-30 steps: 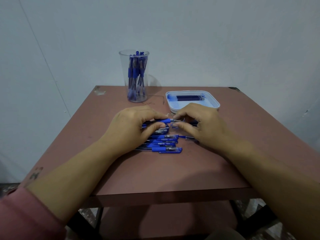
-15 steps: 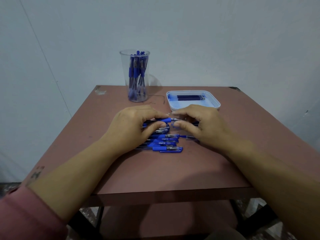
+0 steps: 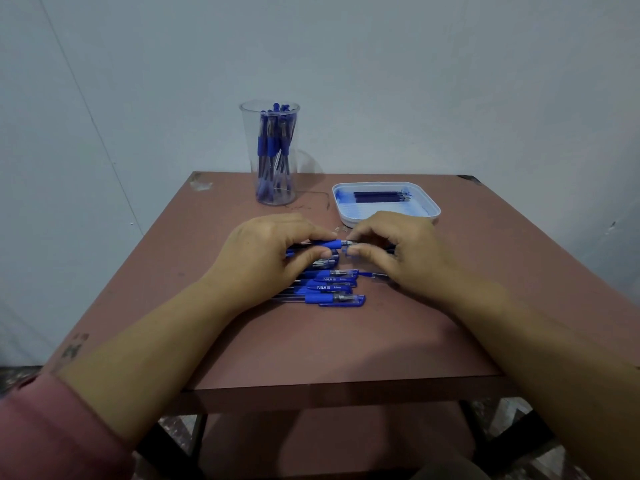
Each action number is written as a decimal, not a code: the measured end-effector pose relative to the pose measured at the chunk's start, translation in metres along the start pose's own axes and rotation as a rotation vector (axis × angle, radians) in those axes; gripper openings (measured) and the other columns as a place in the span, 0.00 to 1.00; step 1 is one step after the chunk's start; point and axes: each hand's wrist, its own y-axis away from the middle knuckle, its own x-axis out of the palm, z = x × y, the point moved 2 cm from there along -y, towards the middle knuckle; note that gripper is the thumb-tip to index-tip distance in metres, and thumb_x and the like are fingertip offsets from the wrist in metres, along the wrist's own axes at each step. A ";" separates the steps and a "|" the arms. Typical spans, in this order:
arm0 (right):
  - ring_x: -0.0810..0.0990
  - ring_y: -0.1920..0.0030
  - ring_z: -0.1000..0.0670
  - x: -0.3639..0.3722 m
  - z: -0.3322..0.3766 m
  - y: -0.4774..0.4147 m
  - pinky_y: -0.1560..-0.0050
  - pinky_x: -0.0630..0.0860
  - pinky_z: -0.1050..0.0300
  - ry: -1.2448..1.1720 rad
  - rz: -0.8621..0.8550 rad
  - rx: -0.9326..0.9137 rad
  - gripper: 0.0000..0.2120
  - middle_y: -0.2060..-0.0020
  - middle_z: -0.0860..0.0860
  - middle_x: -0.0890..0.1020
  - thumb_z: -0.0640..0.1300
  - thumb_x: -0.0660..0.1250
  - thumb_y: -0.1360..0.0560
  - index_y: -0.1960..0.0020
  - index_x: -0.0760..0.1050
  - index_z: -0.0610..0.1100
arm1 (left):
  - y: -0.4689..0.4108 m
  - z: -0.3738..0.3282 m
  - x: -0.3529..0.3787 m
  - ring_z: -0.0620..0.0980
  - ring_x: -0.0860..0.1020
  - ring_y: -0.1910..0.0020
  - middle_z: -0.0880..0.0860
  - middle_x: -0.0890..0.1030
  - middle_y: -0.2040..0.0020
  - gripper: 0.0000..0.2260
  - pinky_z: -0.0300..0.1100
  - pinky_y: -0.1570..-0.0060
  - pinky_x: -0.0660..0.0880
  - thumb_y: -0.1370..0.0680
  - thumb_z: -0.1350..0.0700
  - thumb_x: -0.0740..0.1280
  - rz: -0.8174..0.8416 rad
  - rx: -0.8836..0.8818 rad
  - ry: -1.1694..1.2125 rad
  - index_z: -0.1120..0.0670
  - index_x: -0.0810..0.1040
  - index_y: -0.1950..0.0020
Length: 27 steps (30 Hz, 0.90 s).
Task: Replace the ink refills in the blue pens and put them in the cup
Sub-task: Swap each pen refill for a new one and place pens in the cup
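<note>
**Both hands on one pen, in front of the cup**

The clear cup (image 3: pixel 273 154) stands at the far edge of the brown table (image 3: pixel 329 341), with a bunch of blue pens (image 3: pixel 272 143) upright inside it. Nearer the person than the cup, and a little to its right, a blue pen (image 3: pixel 329 244) is held level just above the table. The left hand (image 3: pixel 263 254) grips it, thumb below and fingers curled over the blue grip section. The right hand (image 3: pixel 408 251) pinches the metal tip end between thumb and forefinger, so the two hands almost meet at that point.

Nearer again from the cup, just under and in front of the held pen, a row of loose pens (image 3: pixel 332 289) lies flat on the table (two show printed lettering on the barrel). To the right of the cup, near it but apart, sits a shallow white tray (image 3: pixel 429 209) stained blue, with dark refills (image 3: pixel 379 196) lying side by side at its far end. A pink sleeve (image 3: pixel 52 434) covers the left forearm, far on the near side from the cup.
</note>
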 end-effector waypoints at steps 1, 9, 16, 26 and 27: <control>0.78 0.60 0.55 0.001 -0.001 0.000 0.59 0.73 0.63 0.004 0.012 0.001 0.04 0.60 0.55 0.81 0.46 0.70 0.24 0.52 0.81 0.46 | 0.000 0.000 0.000 0.42 0.80 0.56 0.43 0.83 0.53 0.13 0.45 0.58 0.79 0.23 0.44 0.65 0.004 0.001 -0.002 0.47 0.84 0.43; 0.77 0.60 0.57 -0.005 0.007 0.000 0.58 0.71 0.70 -0.010 -0.030 0.012 0.05 0.60 0.56 0.81 0.42 0.73 0.27 0.51 0.82 0.46 | 0.000 -0.001 0.000 0.42 0.80 0.57 0.43 0.83 0.54 0.13 0.44 0.57 0.79 0.22 0.45 0.65 0.001 0.009 -0.002 0.48 0.84 0.43; 0.79 0.60 0.55 -0.006 0.008 0.000 0.59 0.74 0.66 -0.078 0.005 0.095 0.05 0.60 0.58 0.82 0.43 0.73 0.27 0.51 0.82 0.47 | -0.001 -0.002 0.001 0.42 0.80 0.57 0.44 0.83 0.54 0.13 0.44 0.57 0.79 0.22 0.46 0.66 -0.007 0.020 -0.017 0.49 0.84 0.43; 0.74 0.69 0.60 -0.032 -0.012 0.014 0.67 0.70 0.67 -0.152 0.406 0.463 0.07 0.67 0.53 0.82 0.50 0.78 0.33 0.60 0.82 0.50 | 0.001 0.004 -0.001 0.41 0.80 0.55 0.42 0.84 0.52 0.10 0.43 0.56 0.79 0.24 0.48 0.70 -0.020 -0.038 -0.038 0.48 0.84 0.44; 0.75 0.68 0.60 -0.030 -0.013 0.014 0.67 0.71 0.66 -0.130 0.435 0.463 0.07 0.66 0.54 0.82 0.51 0.78 0.34 0.59 0.83 0.51 | 0.000 0.004 -0.001 0.41 0.80 0.55 0.42 0.84 0.52 0.11 0.43 0.55 0.79 0.24 0.48 0.70 -0.015 -0.038 -0.038 0.48 0.84 0.44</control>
